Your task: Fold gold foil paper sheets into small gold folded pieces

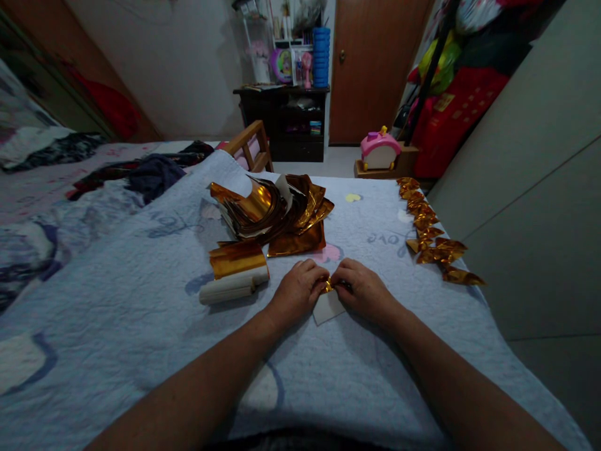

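Observation:
Between my two hands is a sheet of gold foil paper (328, 307), its pale back facing up and a strip of gold showing at the fingertips. My left hand (300, 287) pinches its far left side, and my right hand (360, 289) pinches the far right side. Both hands are closed, with the fingertips close together. Beyond them lies a fanned, curled stack of gold foil sheets (277, 210). A smaller bundle of gold sheets (238, 260), its near edge rolled to the pale side, sits left of my left hand.
Folded gold foil pieces (425, 219) lie in a row along the bed's right edge. A patterned light-blue sheet (178, 351) covers the bed. Clothes (154, 175) are heaped at the left. Past the far edge stand a dark cabinet (282, 119) and a pink toy (380, 150).

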`<state>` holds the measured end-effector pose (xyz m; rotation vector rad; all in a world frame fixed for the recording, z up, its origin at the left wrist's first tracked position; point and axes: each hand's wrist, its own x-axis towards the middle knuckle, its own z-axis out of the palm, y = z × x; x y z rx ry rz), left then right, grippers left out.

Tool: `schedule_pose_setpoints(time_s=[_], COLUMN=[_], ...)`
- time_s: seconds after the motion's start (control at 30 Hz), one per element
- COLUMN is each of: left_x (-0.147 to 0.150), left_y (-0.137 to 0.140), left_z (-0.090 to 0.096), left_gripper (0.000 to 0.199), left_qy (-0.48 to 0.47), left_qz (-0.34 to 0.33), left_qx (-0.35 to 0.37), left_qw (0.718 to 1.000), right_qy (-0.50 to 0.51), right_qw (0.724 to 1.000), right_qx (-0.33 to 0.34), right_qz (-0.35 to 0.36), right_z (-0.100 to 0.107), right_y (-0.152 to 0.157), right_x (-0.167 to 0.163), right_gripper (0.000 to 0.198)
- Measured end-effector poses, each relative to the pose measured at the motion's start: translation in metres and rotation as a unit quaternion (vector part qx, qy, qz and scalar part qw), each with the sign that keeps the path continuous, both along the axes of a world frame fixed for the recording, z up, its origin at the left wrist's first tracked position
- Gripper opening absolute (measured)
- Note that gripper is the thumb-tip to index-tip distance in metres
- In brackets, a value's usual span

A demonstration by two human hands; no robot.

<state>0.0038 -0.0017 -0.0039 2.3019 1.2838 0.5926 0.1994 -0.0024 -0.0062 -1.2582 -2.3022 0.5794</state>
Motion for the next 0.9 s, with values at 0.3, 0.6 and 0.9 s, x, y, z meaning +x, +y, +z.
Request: schedule_pose_setpoints(time_s=[0.3, 0.6, 0.9], left_x=[0.0003, 0.0004, 0.0011], left_y=[-0.0013, -0.0018, -0.0031], left_z=[0.0022, 0.0011, -0.0008], left_gripper=[0.014, 0.014, 0.016], left_qy=[0.004, 0.009, 0.017], left_qz=[0.0, -0.001, 0.001], left_qx=[0.005, 0.007, 0.015], left_qw=[1.0, 1.0, 1.0], right_qy=[-0.004, 0.005, 0.004], right_qw=[1.0, 1.0, 1.0], right_qx=[-0.016, -0.005, 0.001], right_qz=[0.009, 0.018, 0.019], right_z=[0.0027, -0.0008, -0.0006], right_y=[0.0002, 0.0014, 0.0013], right_x=[0.0019, 0.0035, 0.0038], right_gripper=[0.021, 0.02, 0.018])
